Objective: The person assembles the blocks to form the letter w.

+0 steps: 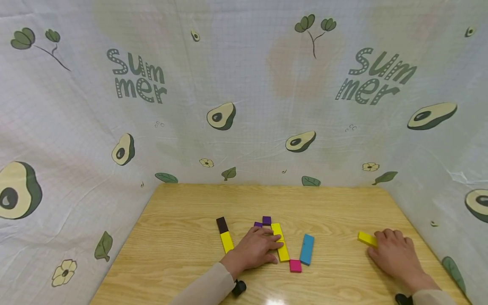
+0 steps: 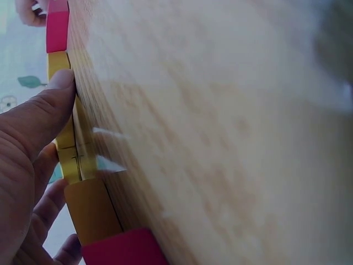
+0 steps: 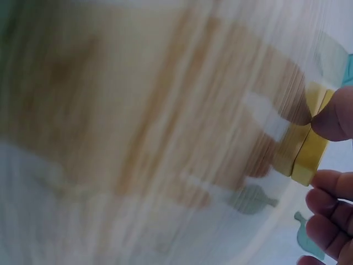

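Observation:
My left hand (image 1: 257, 248) lies palm down at mid-table, its fingertips touching two yellow blocks (image 1: 283, 253) placed end to end. In the left wrist view, the thumb reaches a yellow block (image 2: 58, 63); orange (image 2: 94, 212) and pink (image 2: 127, 248) blocks sit nearer the camera. Far to the right, my right hand (image 1: 394, 256) pinches another yellow block (image 1: 367, 239) between thumb and fingers. The right wrist view shows that block (image 3: 312, 157) at the wood surface beside its reflection. Two purple blocks (image 1: 267, 220) lie past the left fingertips, one partly covered.
A pink block (image 1: 295, 266) and a longer blue block (image 1: 306, 249) continue to the right of the yellow pair. Left of the left hand, a dark brown block (image 1: 222, 225) meets a yellow one (image 1: 226, 241). A printed cloth (image 1: 251, 161) hangs around the wooden table (image 1: 171, 237).

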`<state>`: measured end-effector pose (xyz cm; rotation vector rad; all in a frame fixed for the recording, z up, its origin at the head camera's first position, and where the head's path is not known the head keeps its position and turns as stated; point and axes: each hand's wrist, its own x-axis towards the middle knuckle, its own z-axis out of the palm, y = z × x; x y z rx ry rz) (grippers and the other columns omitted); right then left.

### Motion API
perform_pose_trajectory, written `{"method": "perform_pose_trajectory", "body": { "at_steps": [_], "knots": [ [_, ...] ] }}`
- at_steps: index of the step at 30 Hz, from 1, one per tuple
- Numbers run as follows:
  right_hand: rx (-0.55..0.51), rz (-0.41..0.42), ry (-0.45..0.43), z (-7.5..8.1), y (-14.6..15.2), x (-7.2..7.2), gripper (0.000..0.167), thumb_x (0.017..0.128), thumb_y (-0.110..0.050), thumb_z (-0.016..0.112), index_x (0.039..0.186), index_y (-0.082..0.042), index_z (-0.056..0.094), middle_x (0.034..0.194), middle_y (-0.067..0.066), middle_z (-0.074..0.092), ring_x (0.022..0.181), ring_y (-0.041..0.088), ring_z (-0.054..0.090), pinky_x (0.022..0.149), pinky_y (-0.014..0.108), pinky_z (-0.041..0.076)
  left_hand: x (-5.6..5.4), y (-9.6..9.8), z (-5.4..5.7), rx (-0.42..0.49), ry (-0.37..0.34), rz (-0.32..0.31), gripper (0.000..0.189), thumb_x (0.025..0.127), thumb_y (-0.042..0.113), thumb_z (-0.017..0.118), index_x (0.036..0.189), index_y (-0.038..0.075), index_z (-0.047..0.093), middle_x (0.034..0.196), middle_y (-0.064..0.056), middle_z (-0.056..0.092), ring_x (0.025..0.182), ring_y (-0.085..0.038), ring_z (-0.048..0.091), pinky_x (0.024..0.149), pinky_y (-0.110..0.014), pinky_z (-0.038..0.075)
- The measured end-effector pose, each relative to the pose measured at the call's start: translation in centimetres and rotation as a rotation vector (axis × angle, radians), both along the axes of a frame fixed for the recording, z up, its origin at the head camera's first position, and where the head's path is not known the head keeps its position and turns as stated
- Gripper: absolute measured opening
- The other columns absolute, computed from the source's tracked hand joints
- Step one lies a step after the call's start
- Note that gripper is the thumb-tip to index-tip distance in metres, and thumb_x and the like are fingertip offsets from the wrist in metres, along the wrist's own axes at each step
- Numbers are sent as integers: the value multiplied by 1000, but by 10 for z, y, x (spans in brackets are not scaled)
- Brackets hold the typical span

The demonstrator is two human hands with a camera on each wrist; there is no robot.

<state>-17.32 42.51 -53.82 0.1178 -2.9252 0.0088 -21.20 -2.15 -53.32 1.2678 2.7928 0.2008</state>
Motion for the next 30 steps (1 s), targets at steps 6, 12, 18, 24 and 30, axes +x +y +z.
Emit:
{"method": "perform_pose_trajectory", "body": {
  "at_steps": [6,12,18,24,30],
  "knots": [
    [10,-3,-4,2,-1,-1,33,92,-23,71,105,7,67,95,20,62,91,43,55,74,62,40,-1,0,-1,4,0,2,52,102,53,62,151,38,59,157,17,54,148,-13,45,122,-47,36],
    [-12,-20,-21,4,-9,-2,34,96,-33,70,92,1,66,85,14,61,86,40,57,71,60,41,0,0,0,5,0,5,52,102,53,63,151,38,59,156,17,55,148,-12,46,122,-47,36],
    [-28,-15,-85,7,-23,-3,52,101,-54,66,81,-6,63,78,8,58,78,35,56,70,59,43,0,0,0,3,-4,9,52,101,54,63,151,38,59,156,17,54,148,-12,45,122,-48,36],
    [-29,16,-146,11,-36,-1,59,97,-67,63,89,-9,70,88,6,65,85,31,60,74,58,46,0,1,0,7,-5,8,52,101,54,63,151,38,59,156,18,54,148,-12,45,122,-47,36],
    [-60,34,-15,7,-32,0,62,89,-58,76,108,0,68,103,19,65,98,42,56,78,62,42,-1,1,0,5,-1,7,52,102,55,62,151,38,59,156,17,54,148,-12,45,123,-46,35]
  ]
}}
